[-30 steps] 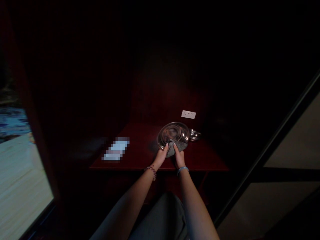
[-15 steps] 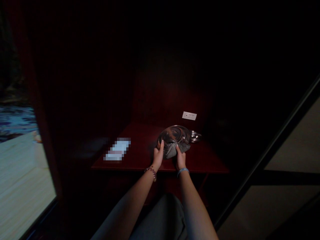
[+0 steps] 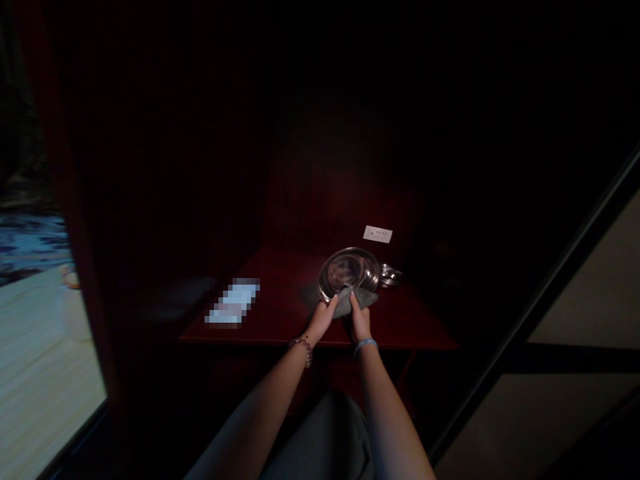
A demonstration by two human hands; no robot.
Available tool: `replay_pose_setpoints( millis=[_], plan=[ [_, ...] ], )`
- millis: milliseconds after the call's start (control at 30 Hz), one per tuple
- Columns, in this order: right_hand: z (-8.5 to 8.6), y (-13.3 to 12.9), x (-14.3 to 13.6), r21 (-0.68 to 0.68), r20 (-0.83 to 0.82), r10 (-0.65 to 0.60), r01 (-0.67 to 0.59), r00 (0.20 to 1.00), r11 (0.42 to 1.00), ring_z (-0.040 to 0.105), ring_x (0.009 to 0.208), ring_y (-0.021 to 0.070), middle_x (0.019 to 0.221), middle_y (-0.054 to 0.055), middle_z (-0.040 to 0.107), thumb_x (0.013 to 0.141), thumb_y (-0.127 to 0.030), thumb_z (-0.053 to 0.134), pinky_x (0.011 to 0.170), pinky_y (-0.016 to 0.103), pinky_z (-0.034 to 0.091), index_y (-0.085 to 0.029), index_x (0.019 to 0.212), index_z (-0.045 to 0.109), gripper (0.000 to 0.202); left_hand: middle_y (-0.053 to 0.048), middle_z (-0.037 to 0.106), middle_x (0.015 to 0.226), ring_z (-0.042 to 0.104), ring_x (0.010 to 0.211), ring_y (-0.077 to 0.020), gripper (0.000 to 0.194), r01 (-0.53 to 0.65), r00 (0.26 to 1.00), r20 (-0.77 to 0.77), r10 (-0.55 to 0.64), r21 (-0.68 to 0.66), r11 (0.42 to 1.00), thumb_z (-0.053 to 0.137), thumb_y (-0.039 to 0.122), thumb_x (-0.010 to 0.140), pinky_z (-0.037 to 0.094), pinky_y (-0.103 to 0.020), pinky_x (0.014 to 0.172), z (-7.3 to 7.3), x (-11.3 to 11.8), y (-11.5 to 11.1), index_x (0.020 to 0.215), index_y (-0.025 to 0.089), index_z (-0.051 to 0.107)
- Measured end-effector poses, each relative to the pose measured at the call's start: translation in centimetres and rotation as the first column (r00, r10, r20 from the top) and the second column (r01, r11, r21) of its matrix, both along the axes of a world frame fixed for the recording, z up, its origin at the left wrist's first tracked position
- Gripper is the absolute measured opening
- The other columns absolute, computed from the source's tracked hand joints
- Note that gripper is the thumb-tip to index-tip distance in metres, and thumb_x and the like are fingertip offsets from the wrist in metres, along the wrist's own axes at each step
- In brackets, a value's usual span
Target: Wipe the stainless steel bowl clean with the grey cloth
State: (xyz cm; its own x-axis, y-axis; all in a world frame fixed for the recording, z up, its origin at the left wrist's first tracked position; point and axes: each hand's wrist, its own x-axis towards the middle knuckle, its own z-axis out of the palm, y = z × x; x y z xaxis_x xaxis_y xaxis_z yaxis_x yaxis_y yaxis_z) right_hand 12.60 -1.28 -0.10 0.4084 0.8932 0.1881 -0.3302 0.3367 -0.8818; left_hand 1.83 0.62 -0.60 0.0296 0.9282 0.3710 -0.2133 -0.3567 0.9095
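Observation:
A shiny stainless steel bowl [image 3: 345, 270] is held tilted over the dark red table, its inside facing me. My left hand [image 3: 321, 321] is closed on its near rim, thumb on top. My right hand [image 3: 361, 320] is closed on a grey cloth [image 3: 370, 299], which is folded over the near rim to the right of my left thumb. The fingers under the bowl and cloth are hidden. Just behind the bowl on the right sits more shiny steel ware [image 3: 390, 275], partly covered by it.
The dark red tabletop [image 3: 280, 320] carries a pixelated pale rectangle [image 3: 233, 302] at left. A white socket plate [image 3: 377, 234] is on the back panel. Dark panels rise around the table. A pale surface [image 3: 40, 347] lies far left, and a dark slanting frame [image 3: 505, 347] runs along the right.
The bowl has turned in my hands, and its inside now shows brighter and rounder. My left hand has shifted right and slightly down, closer to my right hand.

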Motion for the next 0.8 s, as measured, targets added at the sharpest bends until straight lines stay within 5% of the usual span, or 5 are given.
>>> replay_pose_setpoints(
  millis=[233, 333, 467, 633, 800],
  plan=[
    [-0.6, 0.6, 0.2, -0.004, -0.016, -0.019, 0.019, 1.000, 1.000, 0.070, 0.097, 0.0223, 0.106, 0.009, 0.075, 0.068, -0.047, 0.076, 0.081, 0.030, 0.055, -0.011, 0.107, 0.071, 0.053, -0.010, 0.075, 0.086, 0.069, 0.087, -0.0221, 0.034, -0.063, 0.996, 0.064, 0.065, -0.031, 0.998, 0.060, 0.044, 0.081, 0.053, -0.031, 0.081, 0.8, 0.0, -0.6, 0.087, 0.012, 0.071],
    [-0.5, 0.5, 0.0, -0.001, 0.000, -0.035, 0.035, 0.999, 0.999, 0.070, 0.097, 0.0231, 0.104, 0.010, 0.075, 0.066, -0.045, 0.076, 0.083, 0.031, 0.055, -0.010, 0.106, 0.071, 0.053, -0.007, 0.070, 0.070, 0.065, 0.072, -0.0196, 0.039, -0.188, 0.980, 0.065, 0.190, -0.023, 0.982, 0.058, 0.050, 0.082, 0.051, -0.027, 0.068, 1.0, -0.5, -0.8, 0.073, 0.013, 0.067],
    [-0.2, 0.3, -0.1, 0.010, 0.039, -0.038, 0.038, 0.999, 0.999, 0.069, 0.097, 0.0231, 0.103, 0.010, 0.076, 0.064, -0.042, 0.078, 0.087, 0.031, 0.053, -0.009, 0.105, 0.072, 0.052, -0.009, 0.071, 0.077, 0.065, 0.077, -0.0201, 0.044, -0.352, 0.927, 0.120, 0.355, -0.048, 0.935, 0.051, 0.054, 0.086, 0.050, -0.026, 0.068, 1.5, -1.3, -1.3, 0.082, 0.013, 0.067],
    [-0.9, 0.7, 0.2, 0.018, 0.014, -0.077, 0.077, 0.997, 0.997, 0.070, 0.097, 0.0224, 0.104, 0.010, 0.075, 0.068, -0.046, 0.075, 0.085, 0.031, 0.054, -0.009, 0.106, 0.071, 0.053, -0.013, 0.074, 0.097, 0.068, 0.091, -0.0218, 0.045, -0.193, 0.974, 0.115, 0.197, -0.039, 0.980, 0.053, 0.051, 0.087, 0.053, -0.030, 0.082, 1.3, -1.0, -1.3, 0.099, 0.011, 0.068],
    [-1.8, 1.4, 0.6, 0.026, -0.031, -0.061, 0.062, 0.998, 0.998, 0.071, 0.093, 0.0217, 0.104, 0.010, 0.075, 0.071, -0.050, 0.073, 0.079, 0.030, 0.056, -0.011, 0.108, 0.071, 0.053, -0.014, 0.075, 0.102, 0.067, 0.102, -0.0263, 0.036, -0.026, 0.997, -0.071, 0.024, -0.023, 0.999, 0.068, 0.042, 0.078, 0.050, -0.040, 0.097, 0.6, -0.1, -0.8, 0.095, 0.011, 0.072]
  ],
)
